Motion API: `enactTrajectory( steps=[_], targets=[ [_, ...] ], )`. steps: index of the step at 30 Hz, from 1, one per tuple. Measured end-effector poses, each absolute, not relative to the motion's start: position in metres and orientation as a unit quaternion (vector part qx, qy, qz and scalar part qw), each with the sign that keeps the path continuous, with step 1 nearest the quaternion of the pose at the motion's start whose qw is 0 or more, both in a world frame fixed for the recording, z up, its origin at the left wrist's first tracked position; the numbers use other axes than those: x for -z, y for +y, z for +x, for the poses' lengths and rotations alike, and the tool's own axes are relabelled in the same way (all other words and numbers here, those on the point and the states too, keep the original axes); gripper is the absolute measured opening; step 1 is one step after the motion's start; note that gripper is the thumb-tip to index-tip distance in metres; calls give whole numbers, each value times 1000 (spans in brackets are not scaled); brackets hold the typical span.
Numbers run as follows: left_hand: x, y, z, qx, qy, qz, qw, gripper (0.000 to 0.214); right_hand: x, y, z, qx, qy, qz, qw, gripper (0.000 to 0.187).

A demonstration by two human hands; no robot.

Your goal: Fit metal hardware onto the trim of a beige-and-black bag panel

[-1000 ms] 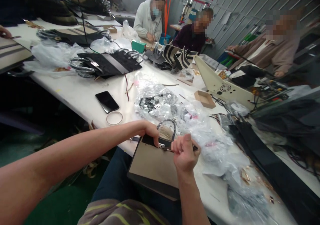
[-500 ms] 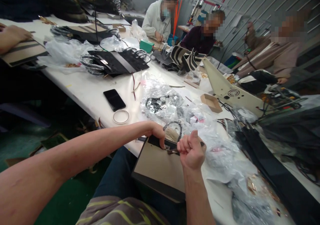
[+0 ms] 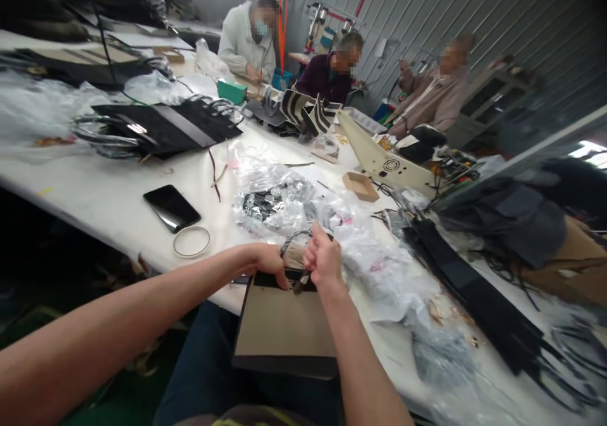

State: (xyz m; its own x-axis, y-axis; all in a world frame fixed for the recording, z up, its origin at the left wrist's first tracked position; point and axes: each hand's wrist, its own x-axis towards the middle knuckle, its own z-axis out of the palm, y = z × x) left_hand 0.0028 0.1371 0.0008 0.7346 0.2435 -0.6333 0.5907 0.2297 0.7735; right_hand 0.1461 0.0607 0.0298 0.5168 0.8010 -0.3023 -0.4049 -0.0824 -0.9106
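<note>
A tan bag with a black top band [image 3: 279, 322] rests on my lap against the white table's edge [image 3: 114, 224]. My left hand [image 3: 265, 263] grips the bag's black top band, fingers curled over it. My right hand [image 3: 324, 260] is closed in a fist right beside it, holding a thin dark tool whose tip [image 3: 300, 283] touches a small metal fitting on the band. The bag's wrapped handle loop [image 3: 291, 241] arches up between my hands.
A black phone [image 3: 171, 207] and a thin ring [image 3: 191, 241] lie left of my hands. Crumpled plastic bags [image 3: 272, 195] with parts lie beyond. Black bags [image 3: 165, 129] are stacked at the far left. A small cardboard box [image 3: 361, 186] and three seated people are farther along.
The view swung right and the bag sits lower left in frame. My right hand turned more upright over the fitting; my left hand kept its grip on the band.
</note>
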Motion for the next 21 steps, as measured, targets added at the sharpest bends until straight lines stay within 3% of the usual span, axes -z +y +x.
enactTrajectory(
  steps=[9, 14, 21],
  targets=[
    [-1, 144, 4, 178, 321, 600, 710, 47, -42, 56, 146, -505, -198, -544, 641, 73],
    [10, 147, 6, 201, 317, 573, 728, 53, -54, 11, 136, -374, -289, -453, 756, 66],
    [18, 150, 7, 216, 294, 574, 733, 49, -46, -11, 108, -289, -352, -456, 764, 61]
  ],
)
